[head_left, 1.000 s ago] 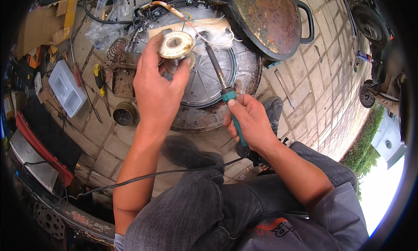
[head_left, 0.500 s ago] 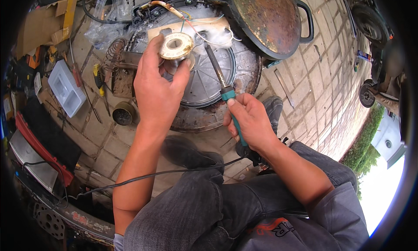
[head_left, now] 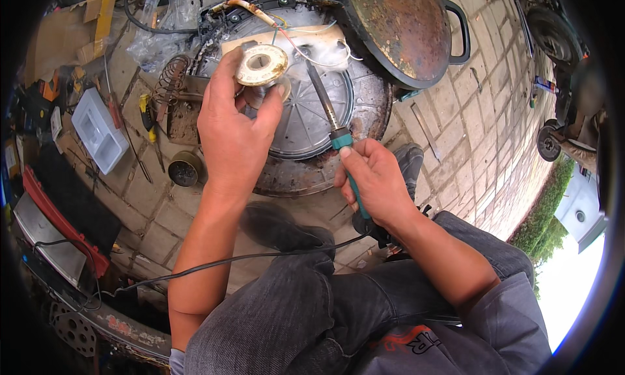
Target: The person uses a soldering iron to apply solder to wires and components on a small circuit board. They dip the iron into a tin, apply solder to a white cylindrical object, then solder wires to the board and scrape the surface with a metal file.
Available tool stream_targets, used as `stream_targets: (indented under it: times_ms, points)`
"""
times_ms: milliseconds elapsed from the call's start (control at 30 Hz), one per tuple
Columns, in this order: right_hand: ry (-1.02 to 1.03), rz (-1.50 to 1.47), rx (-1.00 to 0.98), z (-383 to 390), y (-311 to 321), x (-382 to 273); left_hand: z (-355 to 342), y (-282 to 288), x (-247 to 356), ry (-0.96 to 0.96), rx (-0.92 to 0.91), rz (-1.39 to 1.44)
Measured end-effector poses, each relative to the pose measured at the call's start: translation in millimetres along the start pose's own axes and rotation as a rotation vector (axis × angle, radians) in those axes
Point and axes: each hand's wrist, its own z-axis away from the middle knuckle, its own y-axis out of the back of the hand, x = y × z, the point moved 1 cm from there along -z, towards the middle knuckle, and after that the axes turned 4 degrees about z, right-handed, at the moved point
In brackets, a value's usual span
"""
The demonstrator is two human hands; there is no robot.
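My left hand (head_left: 237, 131) grips a solder spool (head_left: 262, 68) with a whitish top flange, above a round metal housing (head_left: 303, 124). My right hand (head_left: 371, 183) holds a soldering iron (head_left: 325, 101) by its teal handle, its tip raised toward thin wires (head_left: 294, 44) and a whitish haze or fluffy patch on a pale board (head_left: 237, 47); whether the tip touches anything I cannot tell. The wires come out of a worn cable (head_left: 250, 12) at the housing's back.
A rusty lidded pot (head_left: 397, 30) stands back right. Cardboard (head_left: 68, 30), a white plastic tray (head_left: 97, 131), screwdrivers, a coiled spring stand (head_left: 170, 88) and a small tin (head_left: 184, 170) lie left on paving. Wheeled machinery (head_left: 560, 43) stands far right; a black cord crosses my legs.
My left hand and spool have shifted very slightly. The right hand and iron stay nearly still; the white haze around the iron's tip looks a little different.
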Motion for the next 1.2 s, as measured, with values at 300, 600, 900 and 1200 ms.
stream_targets:
  times_ms: [300, 600, 900, 1200]
  points:
    - [-0.020, 0.012, 0.015, 2.0, -1.4, -2.6, 2.5, 2.1, 0.6, 0.023, -0.005, 0.012]
    - [-0.008, 0.014, 0.006, 2.3, 0.2, -1.5, 2.6, 2.1, 1.1, 0.024, -0.004, 0.032]
    - [-0.011, -0.009, 0.001, 2.5, 0.2, -2.5, 1.9, -1.9, -2.4, 0.005, 0.004, 0.021]
    - [-0.010, 0.011, 0.003, 1.8, 0.4, -3.1, 1.3, -1.9, 4.2, 0.069, -0.060, -0.039]
